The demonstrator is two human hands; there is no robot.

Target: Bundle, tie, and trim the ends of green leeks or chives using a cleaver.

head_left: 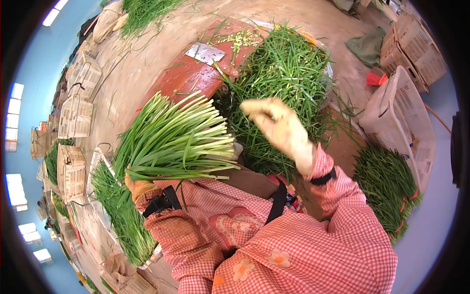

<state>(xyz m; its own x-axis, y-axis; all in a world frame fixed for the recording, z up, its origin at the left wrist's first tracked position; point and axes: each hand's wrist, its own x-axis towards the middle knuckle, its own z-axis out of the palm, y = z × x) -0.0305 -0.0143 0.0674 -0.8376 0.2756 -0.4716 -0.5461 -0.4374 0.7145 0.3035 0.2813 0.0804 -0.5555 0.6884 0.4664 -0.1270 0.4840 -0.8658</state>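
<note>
Checked smock (313, 250) nearest. The left hand (139, 187), mostly hidden, seems to grip the bundle (174, 139) by the near edge of the red board (183, 78); the right hand (280, 128), raised, fingers loosely curled, holds nothing. Trimmings (289, 68) heap along the board's right edge.

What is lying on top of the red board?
A flat metal piece, chopped stem bits and loose green leaves lie on the red board. The bunch of greens covers part of its near end, hiding whatever is there.
</note>
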